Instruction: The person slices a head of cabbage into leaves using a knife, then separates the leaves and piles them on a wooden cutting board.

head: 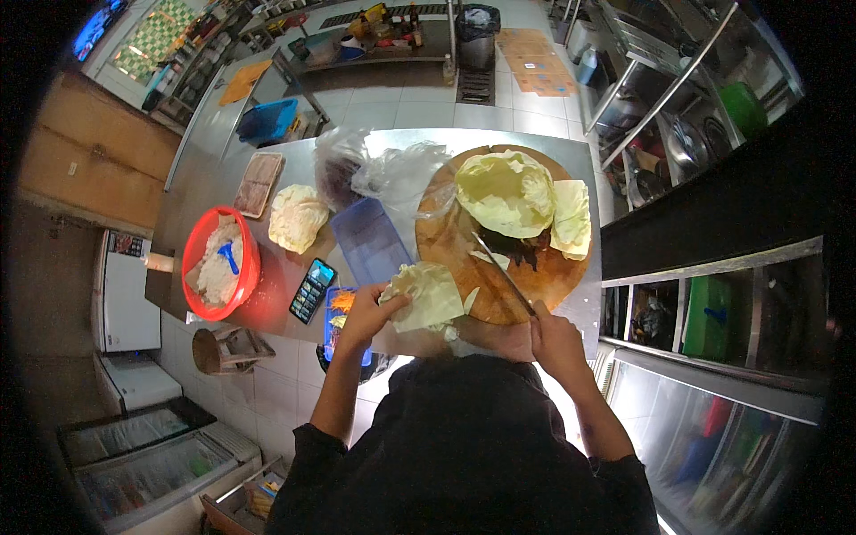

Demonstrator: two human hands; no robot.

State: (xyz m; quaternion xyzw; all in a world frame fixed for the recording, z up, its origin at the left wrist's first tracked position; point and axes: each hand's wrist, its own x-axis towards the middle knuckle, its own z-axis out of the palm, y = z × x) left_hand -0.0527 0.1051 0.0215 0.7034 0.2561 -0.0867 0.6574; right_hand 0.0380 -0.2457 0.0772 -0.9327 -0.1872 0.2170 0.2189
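My left hand (pixel 371 313) holds a pale green cabbage leaf (pixel 428 297) by its left edge, over the near left rim of a round wooden chopping board (pixel 488 294). In my right hand (pixel 554 334) is the handle of a knife (pixel 505 274), its blade slanting up and left across the board. Small cabbage slivers lie beside the blade. Toward the board's far side a large cupped cabbage leaf (pixel 506 194) rests partly on a dark patch, with a flatter cabbage piece (pixel 572 219) at its right. A trimmed cabbage head (pixel 298 218) sits further left on the steel table.
Left of the board are a blue plastic tray (pixel 371 241), clear plastic bags (pixel 401 170), a smartphone (pixel 312 291), a packed tray (pixel 258 184) and a red basket (pixel 251 267) of white granular food. A blue divided tray (pixel 328 334) with shredded vegetables is at the table's near edge.
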